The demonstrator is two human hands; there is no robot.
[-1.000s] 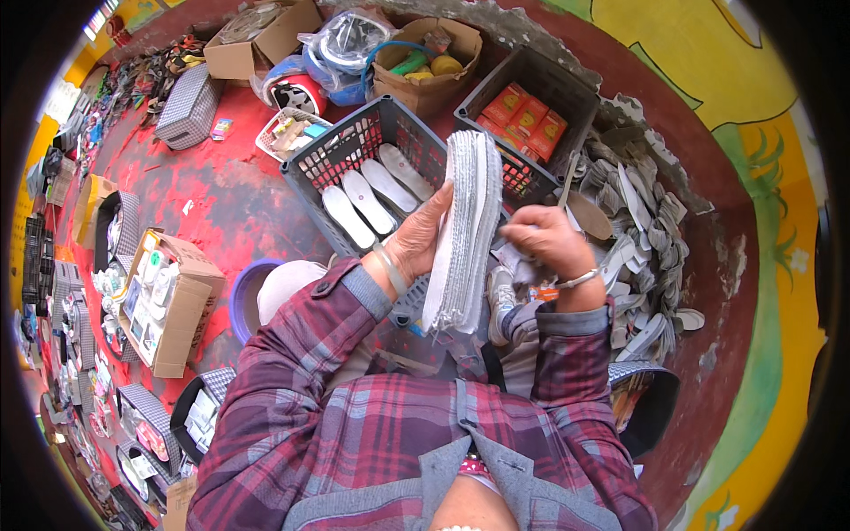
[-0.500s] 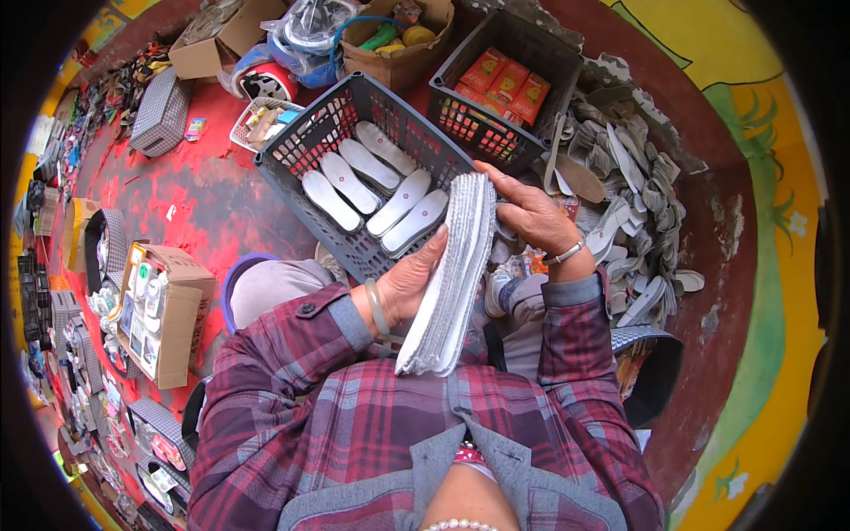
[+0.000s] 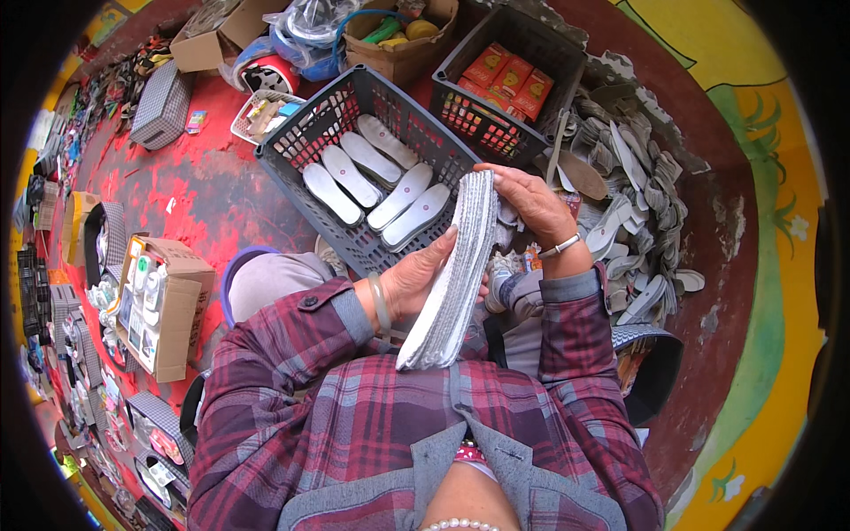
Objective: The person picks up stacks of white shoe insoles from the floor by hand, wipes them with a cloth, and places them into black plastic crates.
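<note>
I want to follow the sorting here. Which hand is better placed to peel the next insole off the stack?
Probably the right hand: its fingertips sit on the stack of insoles' top end, near the grey basket. The left hand cradles the stack's side.

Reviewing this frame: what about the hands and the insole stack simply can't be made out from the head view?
- Left hand: fingertips hidden behind the insole stack.
- Insole stack: count unreadable, edges too thin and packed.
- Right hand: palm side faces away, so its contact under the stack's top is hidden.
- Grey crate: near wall cut off by the stack.
</note>
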